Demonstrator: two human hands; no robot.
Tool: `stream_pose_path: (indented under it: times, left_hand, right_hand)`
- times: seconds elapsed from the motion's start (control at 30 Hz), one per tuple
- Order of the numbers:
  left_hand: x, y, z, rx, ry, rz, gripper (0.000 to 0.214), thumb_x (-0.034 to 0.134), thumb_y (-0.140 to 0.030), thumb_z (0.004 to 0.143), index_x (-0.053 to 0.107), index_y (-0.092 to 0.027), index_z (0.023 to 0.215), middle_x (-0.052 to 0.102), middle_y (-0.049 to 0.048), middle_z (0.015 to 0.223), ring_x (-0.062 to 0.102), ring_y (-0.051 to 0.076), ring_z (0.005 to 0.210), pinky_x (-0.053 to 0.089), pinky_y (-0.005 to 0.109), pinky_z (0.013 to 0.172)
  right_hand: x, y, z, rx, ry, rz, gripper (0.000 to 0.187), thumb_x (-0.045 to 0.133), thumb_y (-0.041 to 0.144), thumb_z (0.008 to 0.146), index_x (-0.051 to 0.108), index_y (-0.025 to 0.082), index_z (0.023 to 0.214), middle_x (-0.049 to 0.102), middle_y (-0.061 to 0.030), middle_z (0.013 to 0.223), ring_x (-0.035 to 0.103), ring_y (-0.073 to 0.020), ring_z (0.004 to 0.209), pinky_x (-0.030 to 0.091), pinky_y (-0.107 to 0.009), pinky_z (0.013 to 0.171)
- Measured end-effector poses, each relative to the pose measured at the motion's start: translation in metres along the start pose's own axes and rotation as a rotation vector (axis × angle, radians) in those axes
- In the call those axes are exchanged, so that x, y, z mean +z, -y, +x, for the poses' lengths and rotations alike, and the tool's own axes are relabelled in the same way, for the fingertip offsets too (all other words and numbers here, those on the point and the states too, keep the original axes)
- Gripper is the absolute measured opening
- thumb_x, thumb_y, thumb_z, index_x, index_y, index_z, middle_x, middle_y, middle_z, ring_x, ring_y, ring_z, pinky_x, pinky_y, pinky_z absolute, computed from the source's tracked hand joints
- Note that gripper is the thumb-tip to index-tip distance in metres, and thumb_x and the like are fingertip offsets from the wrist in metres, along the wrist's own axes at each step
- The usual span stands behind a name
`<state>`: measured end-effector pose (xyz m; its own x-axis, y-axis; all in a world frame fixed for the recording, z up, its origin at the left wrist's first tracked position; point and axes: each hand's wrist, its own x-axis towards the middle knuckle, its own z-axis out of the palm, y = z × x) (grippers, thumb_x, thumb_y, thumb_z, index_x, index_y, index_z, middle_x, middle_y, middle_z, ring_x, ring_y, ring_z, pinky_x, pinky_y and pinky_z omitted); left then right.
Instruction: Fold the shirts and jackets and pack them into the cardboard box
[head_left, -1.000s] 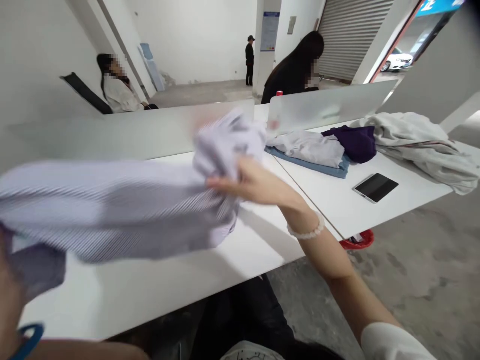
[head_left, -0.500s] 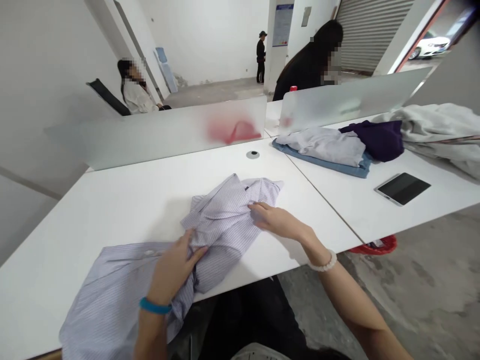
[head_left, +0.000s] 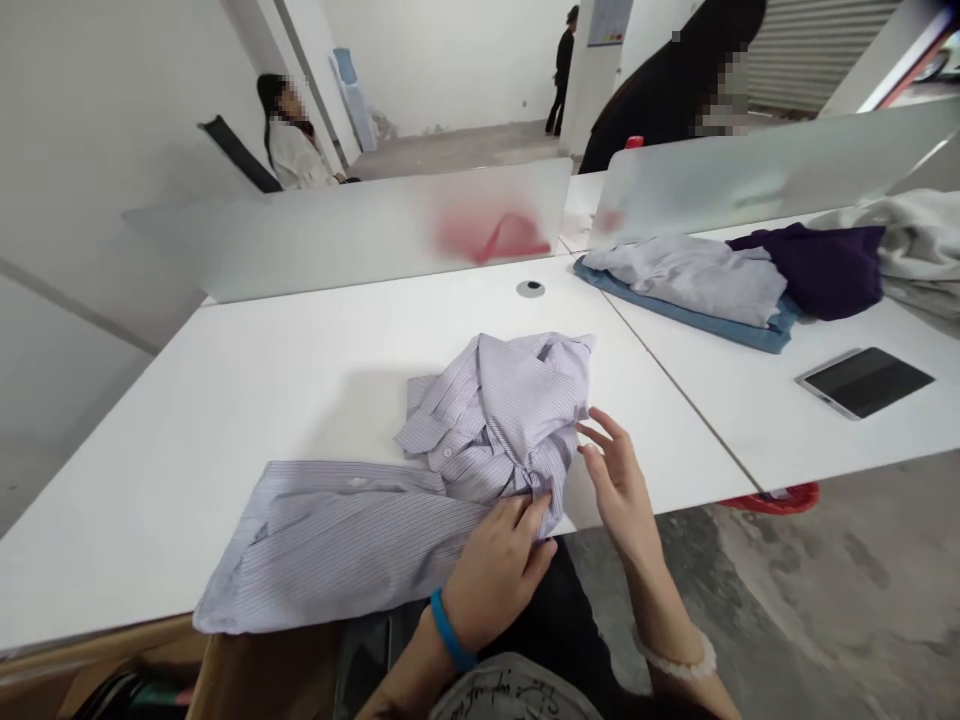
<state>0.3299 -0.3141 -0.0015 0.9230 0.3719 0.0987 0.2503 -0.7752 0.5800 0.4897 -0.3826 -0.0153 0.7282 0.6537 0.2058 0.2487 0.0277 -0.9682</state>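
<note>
A pale lilac striped shirt (head_left: 420, 470) lies crumpled on the white table (head_left: 300, 380), its collar end bunched toward the middle. My left hand (head_left: 499, 570), with a blue wristband, pinches the shirt's fabric near the table's front edge. My right hand (head_left: 619, 480), with a white bead bracelet, hovers just right of the bunched part, fingers spread and holding nothing.
A stack of folded clothes (head_left: 697, 285) and a purple garment (head_left: 825, 265) lie on the adjoining table with a dark tablet (head_left: 862, 380). Frosted dividers (head_left: 345, 230) stand at the back. Two people sit beyond them and another stands far off. A red basin (head_left: 780, 497) sits under the table.
The shirt went from held up in the air to lying on the table. My left hand slid right along the front edge, and my right hand let go of the fabric.
</note>
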Motion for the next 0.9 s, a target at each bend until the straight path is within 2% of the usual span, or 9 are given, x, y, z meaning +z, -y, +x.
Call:
stream_pose_path:
  times: [0.07, 0.13, 0.27, 0.33, 0.43, 0.53, 0.63, 0.77, 0.9]
  left_hand:
    - [-0.014, 0.004, -0.001, -0.001, 0.010, -0.061, 0.034, 0.043, -0.027, 0.093, 0.050, -0.022, 0.126, 0.061, 0.0069, 0.118, 0.056, 0.019, 0.110, 0.048, 0.036, 0.095]
    - [-0.030, 0.018, -0.007, -0.064, -0.064, -0.078, 0.030, 0.040, -0.027, 0.094, 0.056, -0.024, 0.118, 0.064, 0.0051, 0.115, 0.058, 0.018, 0.107, 0.048, 0.035, 0.095]
    - [-0.060, 0.074, -0.038, -0.352, -0.399, 0.145, 0.034, 0.037, -0.035, 0.093, 0.059, -0.020, 0.114, 0.064, 0.0096, 0.114, 0.057, 0.024, 0.107, 0.045, 0.043, 0.096]
    - [-0.072, 0.104, -0.061, -0.470, -0.495, 0.341, 0.041, 0.035, -0.038, 0.091, 0.060, -0.013, 0.113, 0.060, 0.0153, 0.118, 0.053, 0.030, 0.112, 0.039, 0.049, 0.101]
    - [-0.083, 0.134, -0.085, -0.559, -0.475, 0.483, 0.051, 0.032, -0.043, 0.089, 0.061, -0.006, 0.109, 0.058, 0.0214, 0.119, 0.049, 0.034, 0.116, 0.035, 0.051, 0.103]
    - [-0.085, 0.143, -0.084, -0.574, -0.444, 0.405, 0.052, 0.033, -0.046, 0.089, 0.061, -0.008, 0.111, 0.060, 0.0180, 0.118, 0.050, 0.031, 0.115, 0.036, 0.047, 0.103]
    - [-0.079, 0.144, -0.069, -0.543, -0.405, 0.296, 0.048, 0.036, -0.046, 0.087, 0.060, -0.014, 0.114, 0.060, 0.0126, 0.122, 0.051, 0.027, 0.115, 0.039, 0.044, 0.102]
    - [-0.072, 0.155, -0.065, -0.538, -0.437, 0.321, 0.046, 0.035, -0.040, 0.085, 0.063, -0.014, 0.110, 0.058, 0.0136, 0.125, 0.051, 0.030, 0.114, 0.039, 0.047, 0.101]
    - [-0.079, 0.164, -0.074, -0.607, -0.478, 0.269, 0.041, 0.038, -0.038, 0.082, 0.064, -0.015, 0.104, 0.065, 0.0118, 0.107, 0.057, 0.028, 0.102, 0.044, 0.044, 0.094]
  right_hand:
    - [0.001, 0.015, -0.003, -0.077, -0.024, -0.020, 0.036, 0.048, 0.036, 0.092, 0.047, 0.029, 0.127, 0.045, -0.0089, 0.136, 0.045, -0.0222, 0.126, 0.046, -0.039, 0.096]
    - [0.006, 0.028, -0.006, -0.154, 0.032, -0.075, 0.027, 0.049, 0.030, 0.092, 0.053, 0.029, 0.119, 0.049, -0.0076, 0.132, 0.045, -0.0221, 0.126, 0.044, -0.040, 0.098]
    - [0.026, 0.040, -0.013, -0.267, 0.297, -0.190, 0.025, 0.046, 0.022, 0.092, 0.055, 0.027, 0.115, 0.058, -0.0071, 0.121, 0.052, -0.0206, 0.116, 0.043, -0.040, 0.098]
    - [0.038, 0.038, -0.015, -0.298, 0.370, -0.230, 0.027, 0.046, 0.020, 0.092, 0.054, 0.026, 0.117, 0.060, -0.0074, 0.117, 0.052, -0.0213, 0.114, 0.043, -0.041, 0.095]
    - [0.051, 0.031, -0.016, -0.311, 0.398, -0.310, 0.031, 0.045, 0.018, 0.091, 0.053, 0.025, 0.120, 0.062, -0.0079, 0.111, 0.053, -0.0233, 0.108, 0.044, -0.044, 0.091]
    - [0.055, 0.022, -0.016, -0.280, 0.425, -0.428, 0.033, 0.043, 0.017, 0.092, 0.051, 0.022, 0.123, 0.064, -0.0083, 0.102, 0.054, -0.0241, 0.096, 0.044, -0.045, 0.083]
    - [0.049, 0.012, -0.019, -0.283, 0.411, -0.508, 0.031, 0.043, 0.016, 0.092, 0.051, 0.019, 0.122, 0.064, -0.0088, 0.100, 0.053, -0.0239, 0.093, 0.044, -0.044, 0.081]
    - [0.025, 0.001, -0.031, -0.381, 0.298, -0.514, 0.029, 0.043, 0.013, 0.093, 0.052, 0.019, 0.119, 0.060, -0.0096, 0.112, 0.051, -0.0229, 0.107, 0.044, -0.043, 0.089]
    - [-0.002, 0.000, -0.047, -0.340, 0.124, -0.557, 0.023, 0.042, 0.015, 0.093, 0.058, 0.021, 0.108, 0.059, -0.0099, 0.113, 0.053, -0.0211, 0.108, 0.048, -0.038, 0.087]
